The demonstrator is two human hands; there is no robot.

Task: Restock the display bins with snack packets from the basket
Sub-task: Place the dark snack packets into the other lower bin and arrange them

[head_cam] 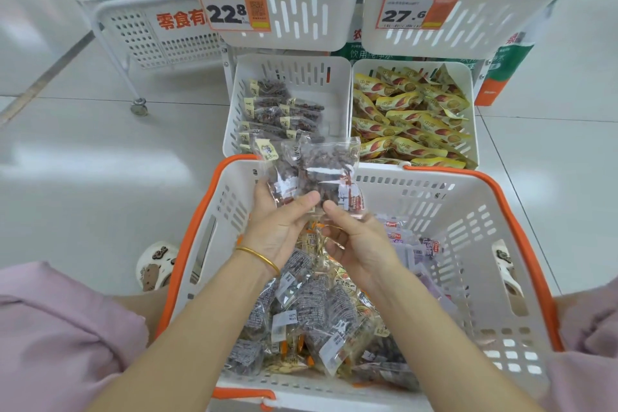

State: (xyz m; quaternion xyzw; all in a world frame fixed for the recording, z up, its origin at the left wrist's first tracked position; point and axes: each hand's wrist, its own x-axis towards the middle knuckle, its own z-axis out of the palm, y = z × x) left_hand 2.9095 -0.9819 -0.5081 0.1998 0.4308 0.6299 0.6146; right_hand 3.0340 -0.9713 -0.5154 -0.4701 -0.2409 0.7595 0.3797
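Bright, even light from overhead fills the scene. The glossy floor (83, 157) throws back broad, soft white patches on the left, and the shadows on it are faint. Clear packets (321, 174) over the far rim of the basket (394, 191) glint. Wide-angle bending bows the far bins (301, 20) and the floor joints. The near corners are smeared, and fine print is soft.

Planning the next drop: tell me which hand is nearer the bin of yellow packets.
Right. The right hand holds clear packets just short of the bin of yellow packets; the left hand grips them further left, before the neighbouring bin.
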